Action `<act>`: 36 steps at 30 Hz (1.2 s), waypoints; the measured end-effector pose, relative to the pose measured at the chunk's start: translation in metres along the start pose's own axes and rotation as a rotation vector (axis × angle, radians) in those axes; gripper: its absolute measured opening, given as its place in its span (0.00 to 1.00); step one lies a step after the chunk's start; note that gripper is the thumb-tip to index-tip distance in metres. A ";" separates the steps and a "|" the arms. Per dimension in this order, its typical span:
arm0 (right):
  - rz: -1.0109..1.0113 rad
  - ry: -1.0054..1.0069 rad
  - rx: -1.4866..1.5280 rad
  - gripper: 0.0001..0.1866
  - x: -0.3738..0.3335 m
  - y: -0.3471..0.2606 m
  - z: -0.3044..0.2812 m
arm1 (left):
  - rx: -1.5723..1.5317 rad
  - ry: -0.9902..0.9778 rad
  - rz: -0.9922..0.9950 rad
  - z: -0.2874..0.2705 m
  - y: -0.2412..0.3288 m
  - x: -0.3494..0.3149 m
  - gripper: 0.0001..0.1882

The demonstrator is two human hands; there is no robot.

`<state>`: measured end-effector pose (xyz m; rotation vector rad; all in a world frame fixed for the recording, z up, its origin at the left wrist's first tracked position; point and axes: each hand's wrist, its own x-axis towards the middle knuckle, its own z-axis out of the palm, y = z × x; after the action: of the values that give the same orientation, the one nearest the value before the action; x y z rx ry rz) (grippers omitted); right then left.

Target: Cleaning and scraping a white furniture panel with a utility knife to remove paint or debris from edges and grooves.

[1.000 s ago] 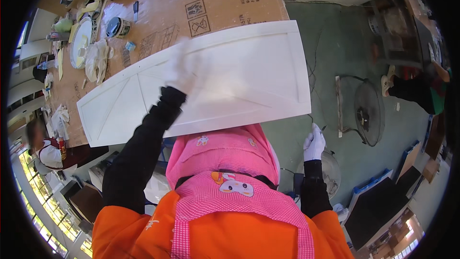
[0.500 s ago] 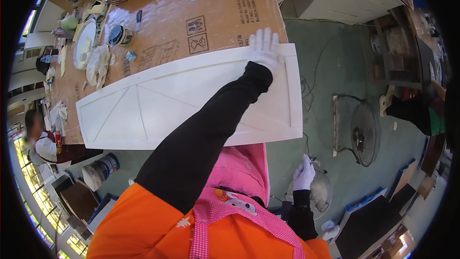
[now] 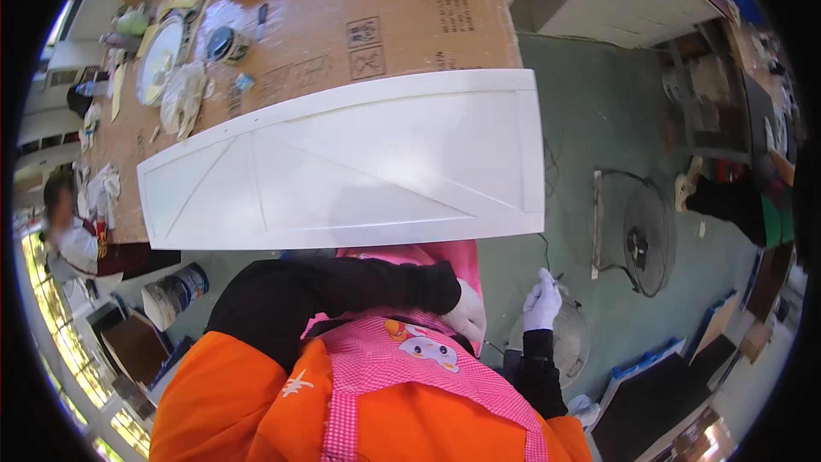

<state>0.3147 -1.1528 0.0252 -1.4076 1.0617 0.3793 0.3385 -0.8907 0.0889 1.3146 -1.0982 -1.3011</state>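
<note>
A long white panel (image 3: 342,158) with raised border strips and diagonal strips lies on the cardboard-covered table (image 3: 410,17), its near edge in front of me. My left hand (image 3: 467,315), white-gloved, is drawn in against my pink checked apron (image 3: 376,368). Its fingers are turned down and hidden, perhaps at the apron's side. Off to the right, my right hand (image 3: 540,304), also gloved, is raised with thumb and fingers pinched together. A small dark bit shows by its fingertips, too small to name. Neither hand touches the panel.
A lidded tub (image 3: 226,44), a plastic bag (image 3: 182,98) and a round white tray (image 3: 158,60) sit at the table's left. Floor fans (image 3: 646,239) stand at right. A bucket (image 3: 175,295) and a seated person (image 3: 77,248) are at left.
My left hand has left the panel's far right corner, where it lay flat, and come back to my apron. My right hand stays in nearly the same place.
</note>
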 end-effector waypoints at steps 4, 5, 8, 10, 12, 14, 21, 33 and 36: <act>-0.061 -0.003 -0.009 0.12 0.013 -0.012 0.003 | 0.167 0.359 -0.236 -0.004 0.006 -0.015 0.20; -0.069 -0.007 -0.018 0.12 0.013 -0.014 0.005 | 0.172 0.608 -0.221 -0.006 0.001 -0.017 0.20; -0.103 -0.036 -0.098 0.12 0.011 -0.021 0.019 | 0.453 1.013 -0.182 -0.019 -0.021 -0.028 0.24; -0.077 -0.033 -0.164 0.12 0.008 -0.024 0.030 | 0.673 0.973 -0.280 -0.028 -0.029 -0.035 0.27; -0.088 -0.095 -0.169 0.13 0.007 -0.025 0.032 | 0.890 0.926 -0.397 -0.030 -0.046 -0.040 0.30; -0.079 -0.160 -0.148 0.11 0.004 -0.024 0.033 | 0.932 0.921 -0.388 -0.029 -0.060 -0.048 0.35; -0.081 -0.149 -0.217 0.11 0.007 -0.016 0.018 | 0.616 1.267 -0.989 0.013 -0.086 -0.179 0.45; -0.101 -0.130 -0.234 0.12 0.004 -0.022 0.034 | -0.214 1.284 0.221 -0.019 0.156 -0.169 0.09; -0.101 -0.099 -0.233 0.13 -0.004 -0.012 0.029 | -0.188 1.089 0.695 -0.027 0.202 -0.147 0.06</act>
<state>0.3326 -1.1275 0.0309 -1.6256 0.8829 0.5061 0.3659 -0.7738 0.3091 1.0839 -0.5171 -0.0761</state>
